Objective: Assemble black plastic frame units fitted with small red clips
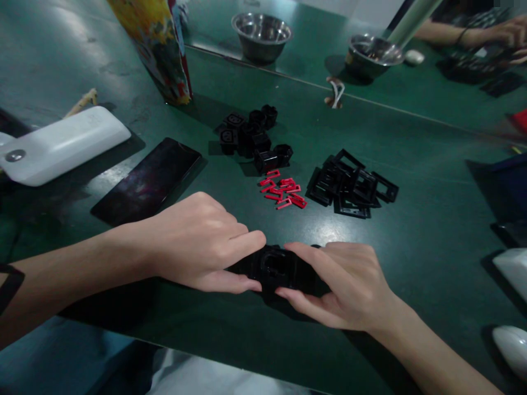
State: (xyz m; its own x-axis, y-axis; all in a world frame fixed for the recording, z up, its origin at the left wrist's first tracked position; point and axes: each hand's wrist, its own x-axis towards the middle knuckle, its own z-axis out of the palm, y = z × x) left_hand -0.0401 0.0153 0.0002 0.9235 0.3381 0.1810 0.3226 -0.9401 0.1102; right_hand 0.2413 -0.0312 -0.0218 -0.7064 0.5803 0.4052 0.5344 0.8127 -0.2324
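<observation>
Near the table's front edge, a black plastic housing (275, 267) with a round-cornered opening faces up between my hands. My left hand (209, 247) pinches its left side with thumb and index finger. On the other side, my right hand (346, 280) grips the right end, thumb below and fingers above. Parts of the housing are hidden under my fingers. Just beyond lie several small red plastic clips (284, 189). Black rectangular frames (352, 184) are heaped to the right of them. Farther back sits a cluster of black socket inserts (249, 131).
A dark phone (146, 181) and a white device (66, 145) lie at left, near a colourful bag (160, 49). Steel bowls (263, 38) (373, 55) stand at the back. A co-worker's hand (500, 38) holds black parts at top right. White objects (513, 345) edge the right side.
</observation>
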